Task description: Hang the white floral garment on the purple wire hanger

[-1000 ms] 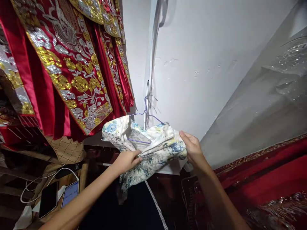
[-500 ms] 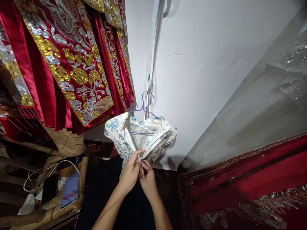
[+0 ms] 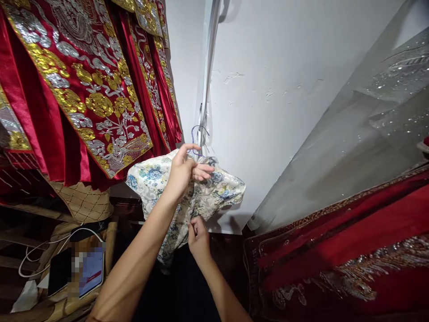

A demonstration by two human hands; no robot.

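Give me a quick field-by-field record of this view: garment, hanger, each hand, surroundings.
Garment: white fabric garment with blue floral print, on the hanger
Hanger: thin purple hanger with curved hook
Left hand: open, fingers spread before the garment's upper part; contact unclear
Right hand: fingers pinched at the garment's front, lower than the left hand
Picture left: red satin clothing with gold and silver embroidery
Lower left: rectangular lit-screen phone
Lower right: red embroidered cloth
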